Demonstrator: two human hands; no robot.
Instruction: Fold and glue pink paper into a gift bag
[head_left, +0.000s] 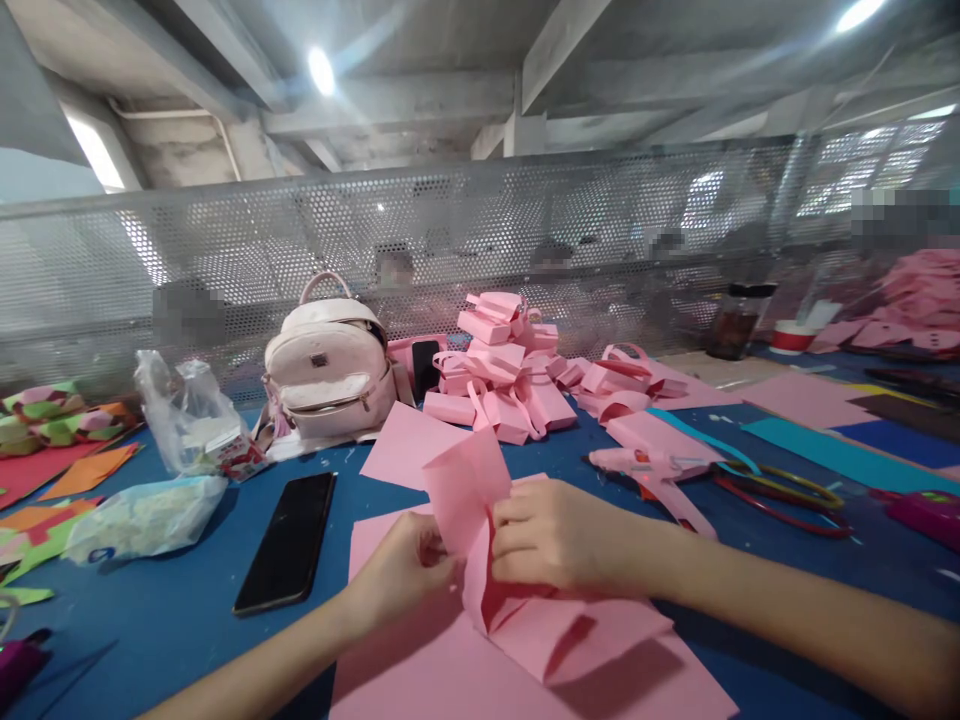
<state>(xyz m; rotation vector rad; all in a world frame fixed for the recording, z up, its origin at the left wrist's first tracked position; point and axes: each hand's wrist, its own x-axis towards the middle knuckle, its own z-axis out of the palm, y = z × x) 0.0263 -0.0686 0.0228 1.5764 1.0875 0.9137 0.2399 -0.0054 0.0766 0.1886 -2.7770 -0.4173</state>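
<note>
A folded pink paper piece (pixel 469 500) stands partly upright over flat pink sheets (pixel 427 665) at the bottom centre. My left hand (pixel 405 575) is closed at its left edge, thumb and fingers pinched together. From the right, my right hand (pixel 551 535) wraps its curled fingers round the same piece, whose lower folds spread out under the palm. Behind is a heap of folded pink paper pieces (pixel 502 370). A pink glue gun (pixel 660 470) lies to the right of my hands.
On the blue table (pixel 172 620) a black phone (pixel 289 540) lies to the left. Further back are a pale pink backpack (pixel 330 360), a plastic bag (pixel 191 415), a dark jar (pixel 739 320) and a red-and-white cup (pixel 793 337). Tape rolls (pixel 784 495) lie at right. A perforated metal screen stands behind.
</note>
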